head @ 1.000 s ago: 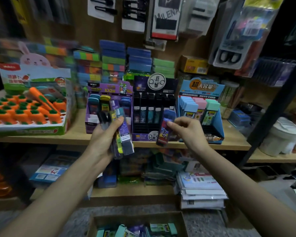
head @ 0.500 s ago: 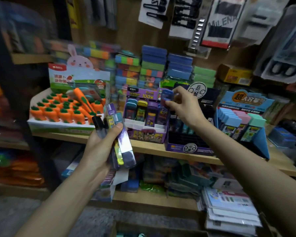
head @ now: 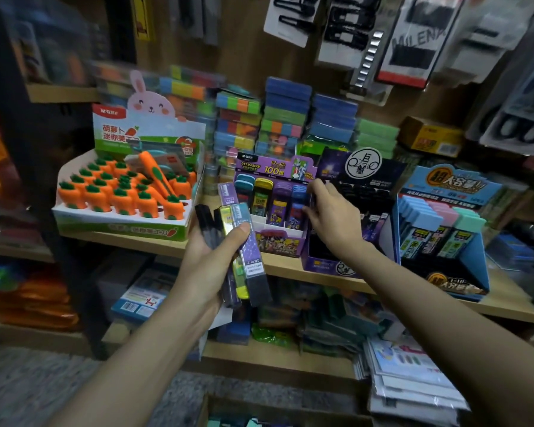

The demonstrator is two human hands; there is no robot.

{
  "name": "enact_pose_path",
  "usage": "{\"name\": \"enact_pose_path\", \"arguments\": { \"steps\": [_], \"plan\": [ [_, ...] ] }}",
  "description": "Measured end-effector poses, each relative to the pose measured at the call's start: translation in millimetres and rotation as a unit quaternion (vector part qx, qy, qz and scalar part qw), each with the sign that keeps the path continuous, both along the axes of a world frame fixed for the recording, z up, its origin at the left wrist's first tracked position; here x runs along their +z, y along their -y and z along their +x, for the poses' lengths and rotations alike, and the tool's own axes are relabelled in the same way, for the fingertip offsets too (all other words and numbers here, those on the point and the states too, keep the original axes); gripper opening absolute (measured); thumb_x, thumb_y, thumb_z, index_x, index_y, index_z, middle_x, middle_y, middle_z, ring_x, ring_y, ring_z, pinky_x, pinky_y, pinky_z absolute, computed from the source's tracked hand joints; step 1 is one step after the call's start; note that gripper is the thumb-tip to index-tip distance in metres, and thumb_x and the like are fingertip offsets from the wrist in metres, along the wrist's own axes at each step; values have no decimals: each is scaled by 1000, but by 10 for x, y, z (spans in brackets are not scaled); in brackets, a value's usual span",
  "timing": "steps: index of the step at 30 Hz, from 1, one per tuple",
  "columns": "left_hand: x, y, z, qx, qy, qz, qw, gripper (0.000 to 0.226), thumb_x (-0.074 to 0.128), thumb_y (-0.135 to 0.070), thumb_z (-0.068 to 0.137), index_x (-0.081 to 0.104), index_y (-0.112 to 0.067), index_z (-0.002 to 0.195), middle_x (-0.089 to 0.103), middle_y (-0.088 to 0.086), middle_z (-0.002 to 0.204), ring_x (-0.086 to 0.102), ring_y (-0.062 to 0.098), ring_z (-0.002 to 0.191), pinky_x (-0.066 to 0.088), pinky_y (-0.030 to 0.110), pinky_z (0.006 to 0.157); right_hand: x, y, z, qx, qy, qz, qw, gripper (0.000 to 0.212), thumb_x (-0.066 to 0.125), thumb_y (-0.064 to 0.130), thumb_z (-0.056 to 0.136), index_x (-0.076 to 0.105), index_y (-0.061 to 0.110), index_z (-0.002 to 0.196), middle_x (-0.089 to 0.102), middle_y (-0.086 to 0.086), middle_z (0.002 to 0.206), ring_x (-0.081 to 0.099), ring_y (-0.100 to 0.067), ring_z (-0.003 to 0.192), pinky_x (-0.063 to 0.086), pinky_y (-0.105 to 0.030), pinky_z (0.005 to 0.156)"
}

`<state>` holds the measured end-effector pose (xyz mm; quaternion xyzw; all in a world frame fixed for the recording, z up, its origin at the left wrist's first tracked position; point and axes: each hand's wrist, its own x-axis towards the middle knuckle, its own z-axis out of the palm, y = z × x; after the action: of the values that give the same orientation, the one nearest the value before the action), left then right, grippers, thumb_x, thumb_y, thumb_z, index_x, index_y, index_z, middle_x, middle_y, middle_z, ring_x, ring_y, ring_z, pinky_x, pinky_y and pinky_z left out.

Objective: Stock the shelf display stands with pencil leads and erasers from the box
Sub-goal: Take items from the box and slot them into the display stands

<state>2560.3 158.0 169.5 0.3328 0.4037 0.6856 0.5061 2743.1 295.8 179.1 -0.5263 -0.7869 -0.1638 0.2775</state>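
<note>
So, quick update: half a second ago the right hand [head: 333,217] had the blue lead case [head: 298,208] up above the purple display stand [head: 278,241], and now that case sits down in the stand's far-right slot. The fingers are curled over its top with the thumb on its side, so it looks like the hand is pinching it rather than letting go. Basically one more piece is stocked, or almost.

The left hand [head: 204,260] is closed around a fanned bundle of lead cases [head: 247,241], thumb clamped across the front, held just in front of the shelf edge. So there's plenty left to slot in, I'd guess.

The stand is on a wooden shelf [head: 290,266], between a carrot display tray [head: 121,195] and a black stand [head: 361,186], with a blue stand [head: 444,217] further right. Carded hair clips [head: 293,16] hang on the back wall. The box [head: 207,406] is down on the floor, barely in view.
</note>
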Motion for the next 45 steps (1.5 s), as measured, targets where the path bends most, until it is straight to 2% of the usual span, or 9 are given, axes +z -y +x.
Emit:
{"name": "enact_pose_path", "arguments": {
  "steps": [5, 8, 10, 14, 21, 29, 35, 41, 45],
  "plan": [
    [-2, -18, 64, -23, 39, -20, 999, 28, 65, -17, 83, 61, -16, 110, 73, -1, 86, 71, 11, 73, 54, 23, 54, 149, 297, -73, 5, -125, -36, 992, 19, 53, 28, 94, 53, 14, 107, 56, 0, 99, 54, -13, 80, 36, -27, 59],
    [-2, -27, 124, -47, 61, -29, 997, 22, 63, -15, 85, 60, -12, 106, 74, 2, 77, 72, 13, 69, 54, 22, 53, 243, 703, -136, 149, -399, -257, 868, 20, 53, 31, 94, 60, 12, 94, 58, 5, 74, 51, -4, 63, 41, -23, 56],
    [-5, -23, 170, -47, 47, -33, 997, 26, 65, -16, 84, 60, -11, 109, 74, 1, 75, 71, 13, 67, 53, 22, 51, 254, 985, -135, 203, -434, -411, 775, 30, 55, 40, 91, 62, 11, 93, 61, 5, 68, 55, -7, 59, 43, -22, 50],
    [-14, -26, 274, -42, 37, -37, 998, 34, 67, -15, 82, 59, -8, 115, 71, 2, 74, 69, 13, 61, 51, 23, 48, 190, 1301, -94, 231, -419, -529, 701, 38, 71, 35, 76, 55, 13, 102, 60, 6, 65, 54, -4, 53, 41, -19, 46],
    [-62, -50, 462, -19, -14, -50, 998, 69, 73, -37, 61, 56, -7, 120, 70, 9, 98, 68, 24, 81, 54, 34, 65, 129, 1364, 13, 187, -464, -501, 706, 19, 60, 18, 91, 62, 3, 102, 66, 2, 69, 59, -8, 60, 46, -20, 54],
    [-83, -136, 639, -53, 7, -56, 997, 52, 72, -34, 67, 61, -8, 110, 73, 9, 86, 72, 21, 73, 57, 33, 57, 157, 1282, 223, 142, -535, -476, 683, 14, 50, 16, 96, 60, 8, 91, 67, -8, 76, 63, -13, 61, 50, -20, 49],
    [-124, -267, 651, -47, -12, -54, 997, 40, 70, -18, 80, 59, -6, 117, 70, -1, 76, 69, 9, 63, 52, 22, 51, 368, 904, 780, 70, -419, -219, 878, 6, 58, 16, 92, 63, 19, 89, 63, 4, 76, 58, -5, 60, 46, -18, 55],
    [-179, -371, 730, -54, -25, -41, 997, 45, 70, -19, 81, 54, -8, 122, 70, 1, 83, 70, 10, 65, 53, 24, 52, 502, 567, 1385, 16, -415, -104, 904, 17, 71, 14, 82, 62, 8, 95, 63, -5, 84, 57, -7, 66, 47, -18, 58],
    [-214, -422, 808, -54, -43, -31, 997, 46, 71, -19, 80, 53, -7, 121, 69, 4, 91, 70, 11, 68, 55, 26, 57, 440, 447, 1542, -34, -249, -74, 965, 18, 68, 17, 85, 60, 10, 100, 61, -5, 94, 59, -23, 88, 47, -35, 70]
  ]
}}
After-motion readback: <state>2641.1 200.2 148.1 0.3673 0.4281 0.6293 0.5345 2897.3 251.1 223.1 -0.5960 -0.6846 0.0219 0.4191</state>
